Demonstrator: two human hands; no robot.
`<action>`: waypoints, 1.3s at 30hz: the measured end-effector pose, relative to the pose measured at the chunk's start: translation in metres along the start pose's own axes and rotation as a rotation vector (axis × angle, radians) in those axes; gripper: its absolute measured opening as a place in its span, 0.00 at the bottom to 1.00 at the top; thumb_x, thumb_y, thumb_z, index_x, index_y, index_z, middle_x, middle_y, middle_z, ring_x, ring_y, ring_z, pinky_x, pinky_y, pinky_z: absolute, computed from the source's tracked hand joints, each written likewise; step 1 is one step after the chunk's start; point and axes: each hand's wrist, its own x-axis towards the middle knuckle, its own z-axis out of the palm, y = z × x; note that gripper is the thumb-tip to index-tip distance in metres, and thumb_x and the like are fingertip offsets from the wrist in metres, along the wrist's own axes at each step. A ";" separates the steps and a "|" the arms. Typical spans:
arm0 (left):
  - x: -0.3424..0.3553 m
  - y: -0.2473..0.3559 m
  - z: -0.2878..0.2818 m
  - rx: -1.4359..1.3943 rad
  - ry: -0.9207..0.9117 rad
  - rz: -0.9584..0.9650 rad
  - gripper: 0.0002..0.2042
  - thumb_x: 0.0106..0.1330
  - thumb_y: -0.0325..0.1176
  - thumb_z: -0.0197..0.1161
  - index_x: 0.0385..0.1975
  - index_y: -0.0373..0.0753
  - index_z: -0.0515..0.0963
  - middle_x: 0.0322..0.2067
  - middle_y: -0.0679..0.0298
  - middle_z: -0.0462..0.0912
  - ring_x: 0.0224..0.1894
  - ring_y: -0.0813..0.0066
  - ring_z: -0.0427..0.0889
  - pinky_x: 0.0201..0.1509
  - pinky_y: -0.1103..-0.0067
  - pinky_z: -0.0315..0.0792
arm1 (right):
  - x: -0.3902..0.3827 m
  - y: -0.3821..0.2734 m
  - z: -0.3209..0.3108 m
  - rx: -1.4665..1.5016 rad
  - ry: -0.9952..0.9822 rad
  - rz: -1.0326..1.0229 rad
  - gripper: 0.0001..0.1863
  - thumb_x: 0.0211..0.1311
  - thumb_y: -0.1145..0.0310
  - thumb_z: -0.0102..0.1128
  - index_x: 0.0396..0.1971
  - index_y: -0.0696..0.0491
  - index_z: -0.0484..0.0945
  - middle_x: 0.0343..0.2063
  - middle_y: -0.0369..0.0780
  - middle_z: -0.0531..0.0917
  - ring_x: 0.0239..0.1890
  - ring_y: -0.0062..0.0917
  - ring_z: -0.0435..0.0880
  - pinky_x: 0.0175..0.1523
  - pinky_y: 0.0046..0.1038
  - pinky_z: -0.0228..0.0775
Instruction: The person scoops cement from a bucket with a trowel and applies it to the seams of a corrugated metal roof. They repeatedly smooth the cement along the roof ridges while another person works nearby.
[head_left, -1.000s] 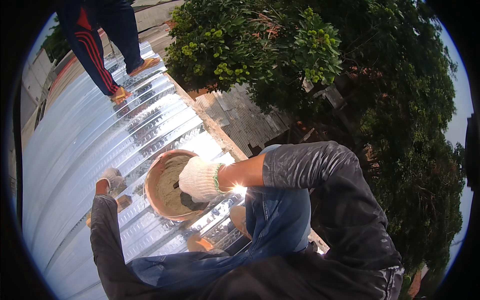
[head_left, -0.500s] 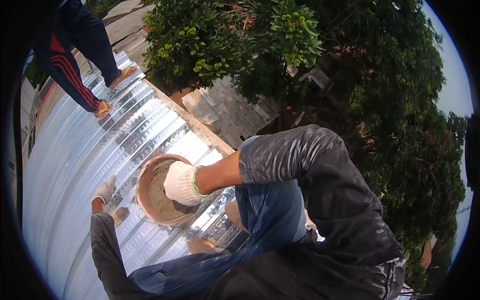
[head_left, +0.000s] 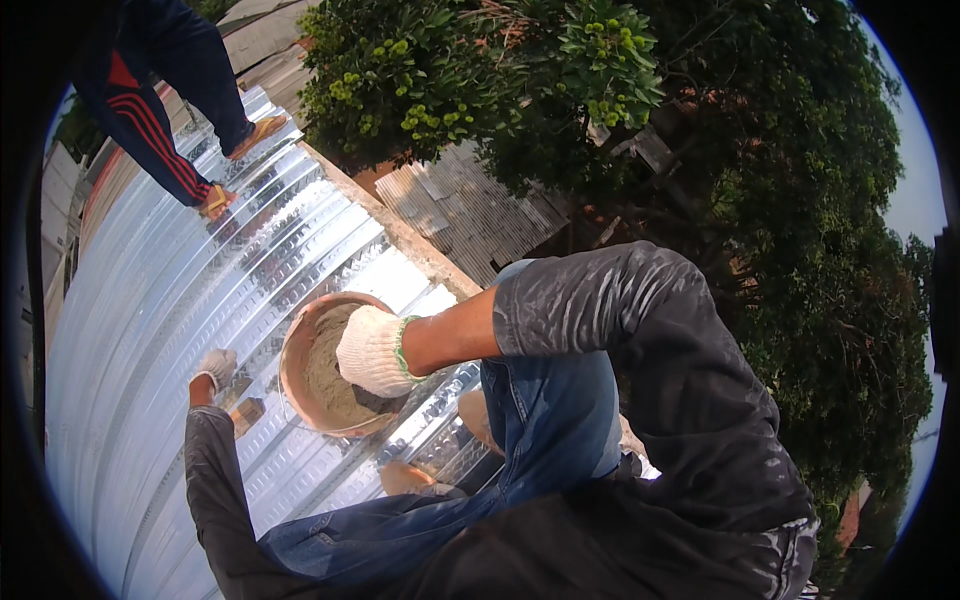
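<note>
My right hand (head_left: 374,350), in a white knit glove with a green-edged cuff, reaches into a round orange-brown bucket (head_left: 294,385). Grey wet mortar (head_left: 328,375) fills its lower part. The glove's back hides the curled fingers and whatever they hold; a dark patch lies just below them. To the left of the bucket, my left hand (head_left: 213,369), gloved too, is low over the shiny corrugated metal sheet (head_left: 140,400). Its fingers are folded in, and nothing shows in them. Beside that wrist is a small brown block-like patch (head_left: 247,415), maybe a reflection.
Another person's legs (head_left: 160,140) in dark trousers with red stripes and sandals stand farther up the sheet. A raised masonry edge (head_left: 390,230) borders its right side. Beyond lie a lower old roof (head_left: 470,205) and leafy trees (head_left: 760,200). My feet (head_left: 410,480) are near the bucket.
My left hand's fingers, stretched out before, are now folded in. The right hand stays in the bucket. The whole view has shifted slightly, with the bucket now a little higher and farther right.
</note>
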 end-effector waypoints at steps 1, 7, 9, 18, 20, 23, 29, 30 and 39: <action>0.000 -0.013 -0.006 0.049 0.036 0.020 0.23 0.72 0.45 0.51 0.40 0.30 0.88 0.40 0.35 0.88 0.47 0.40 0.90 0.55 0.56 0.79 | 0.004 -0.001 -0.005 -0.008 0.010 -0.008 0.09 0.53 0.63 0.72 0.31 0.49 0.94 0.29 0.42 0.92 0.33 0.39 0.93 0.35 0.44 0.81; 0.005 -0.009 0.004 0.256 0.020 0.104 0.18 0.69 0.39 0.57 0.44 0.32 0.89 0.43 0.37 0.89 0.49 0.39 0.91 0.57 0.56 0.81 | 0.000 0.000 0.002 -0.011 0.054 0.011 0.09 0.51 0.63 0.72 0.30 0.49 0.94 0.28 0.43 0.92 0.32 0.39 0.93 0.34 0.46 0.80; 0.003 -0.014 -0.003 0.244 -0.006 0.120 0.17 0.67 0.37 0.59 0.44 0.32 0.89 0.43 0.38 0.90 0.49 0.40 0.91 0.56 0.56 0.81 | 0.002 -0.001 0.001 -0.013 0.067 -0.001 0.09 0.51 0.63 0.72 0.30 0.49 0.94 0.28 0.43 0.92 0.31 0.39 0.93 0.33 0.46 0.80; -0.019 0.005 -0.018 0.085 0.075 0.133 0.18 0.63 0.40 0.61 0.42 0.33 0.90 0.37 0.42 0.91 0.41 0.45 0.92 0.48 0.61 0.83 | 0.002 -0.002 -0.006 -0.014 0.072 0.007 0.09 0.49 0.63 0.73 0.29 0.50 0.94 0.27 0.43 0.92 0.31 0.40 0.93 0.33 0.46 0.79; -0.025 0.027 -0.015 0.085 -0.012 0.094 0.19 0.63 0.41 0.62 0.42 0.33 0.89 0.38 0.43 0.91 0.43 0.50 0.91 0.51 0.62 0.82 | -0.001 -0.001 -0.001 -0.009 0.048 0.010 0.09 0.49 0.63 0.73 0.29 0.50 0.94 0.27 0.43 0.91 0.31 0.39 0.92 0.33 0.46 0.79; -0.032 0.035 -0.023 0.051 -0.056 0.052 0.19 0.62 0.42 0.64 0.42 0.32 0.89 0.37 0.45 0.91 0.42 0.54 0.91 0.50 0.62 0.81 | -0.003 0.000 -0.002 -0.021 0.055 -0.007 0.09 0.49 0.63 0.73 0.29 0.50 0.94 0.27 0.43 0.91 0.30 0.39 0.92 0.33 0.45 0.79; -0.035 0.036 -0.026 0.035 -0.058 0.044 0.19 0.61 0.42 0.65 0.41 0.32 0.89 0.34 0.47 0.91 0.39 0.58 0.90 0.47 0.63 0.81 | -0.002 0.000 -0.003 -0.011 0.033 -0.016 0.08 0.53 0.63 0.73 0.29 0.49 0.94 0.28 0.43 0.91 0.32 0.40 0.93 0.35 0.45 0.80; -0.033 0.036 -0.025 0.038 -0.053 0.042 0.19 0.61 0.42 0.65 0.41 0.32 0.89 0.34 0.47 0.91 0.39 0.58 0.90 0.47 0.63 0.81 | -0.003 0.000 -0.004 -0.012 0.027 -0.013 0.08 0.53 0.63 0.72 0.30 0.49 0.94 0.29 0.43 0.92 0.33 0.40 0.93 0.36 0.46 0.80; -0.031 0.020 -0.024 0.030 -0.068 0.069 0.22 0.64 0.47 0.66 0.44 0.33 0.90 0.37 0.49 0.92 0.42 0.58 0.90 0.50 0.63 0.81 | -0.002 0.001 -0.012 -0.026 -0.037 -0.021 0.11 0.56 0.61 0.72 0.36 0.48 0.94 0.31 0.44 0.92 0.34 0.41 0.93 0.37 0.46 0.81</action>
